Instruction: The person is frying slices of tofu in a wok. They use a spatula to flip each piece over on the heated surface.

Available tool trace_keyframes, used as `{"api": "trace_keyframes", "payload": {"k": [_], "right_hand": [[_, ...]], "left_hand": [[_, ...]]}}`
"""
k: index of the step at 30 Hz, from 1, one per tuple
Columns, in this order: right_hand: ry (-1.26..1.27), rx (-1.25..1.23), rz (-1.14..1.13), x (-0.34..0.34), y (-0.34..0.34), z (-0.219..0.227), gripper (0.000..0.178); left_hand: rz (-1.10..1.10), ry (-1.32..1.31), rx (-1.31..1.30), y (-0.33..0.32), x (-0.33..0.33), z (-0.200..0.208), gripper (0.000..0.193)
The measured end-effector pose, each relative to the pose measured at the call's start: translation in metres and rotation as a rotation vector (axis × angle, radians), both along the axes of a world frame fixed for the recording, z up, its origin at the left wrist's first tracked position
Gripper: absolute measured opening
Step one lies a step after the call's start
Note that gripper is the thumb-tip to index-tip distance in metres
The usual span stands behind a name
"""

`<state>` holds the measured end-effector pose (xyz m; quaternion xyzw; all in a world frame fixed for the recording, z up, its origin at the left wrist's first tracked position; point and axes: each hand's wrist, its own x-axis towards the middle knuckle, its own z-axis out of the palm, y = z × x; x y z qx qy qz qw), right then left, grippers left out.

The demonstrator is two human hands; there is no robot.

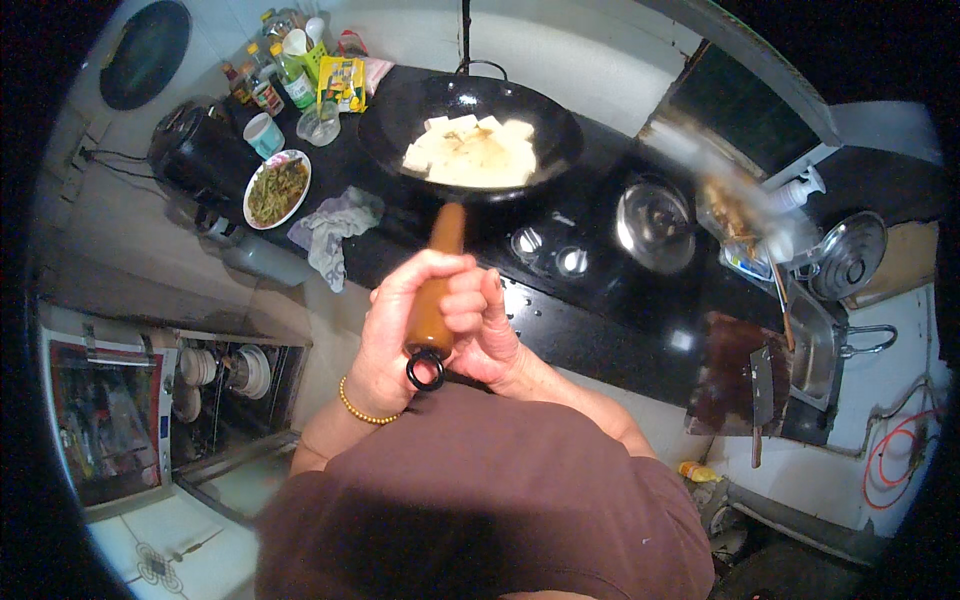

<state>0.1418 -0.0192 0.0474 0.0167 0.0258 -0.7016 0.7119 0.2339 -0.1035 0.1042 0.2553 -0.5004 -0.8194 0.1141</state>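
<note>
Black table [600, 205] bears a wok [552, 128] at the far centre, white cubes [470, 158] heaped inside. Left hand [392, 305] wraps the wooden handle [430, 318]; right hand [490, 345] curls against it from the right, though whether it grips wood I cannot tell. One sharp tilt could probably tip cubes over the rim. Further left, a plate [249, 210] holds green shreds [275, 192]; the cup [264, 136] beyond has unclear contents.
</note>
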Motion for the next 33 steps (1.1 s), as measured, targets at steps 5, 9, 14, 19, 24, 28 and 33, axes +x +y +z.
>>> {"api": "trace_keyframes", "payload": {"k": [5,9,14,19,24,28,33], "right_hand": [[-0.033,-0.068,0.001,-0.001,0.0,-0.003,0.034],[-0.045,-0.102,-0.029,0.003,-0.001,-0.029,0.044],[-0.071,-0.104,-0.014,0.006,-0.005,-0.039,0.05],[0.049,0.017,0.017,0.006,-0.002,-0.041,0.054],[0.027,0.013,0.039,0.005,-0.002,-0.04,0.058],[0.025,0.017,0.021,0.005,-0.002,-0.035,0.058],[0.057,0.024,0.016,0.005,-0.004,-0.034,0.055]], "left_hand": [[0.032,0.005,0.058,0.002,-0.001,0.009,0.093],[0.259,0.046,0.553,0.011,-0.017,0.028,0.03],[0.241,0.165,0.895,0.009,-0.017,0.03,0.016],[0.218,0.218,1.042,0.009,-0.018,0.028,0.016],[0.212,0.226,1.06,0.01,-0.019,0.03,0.016],[0.199,0.239,1.079,0.009,-0.019,0.029,0.017],[0.216,0.248,1.091,0.01,-0.018,0.028,0.017]]}}
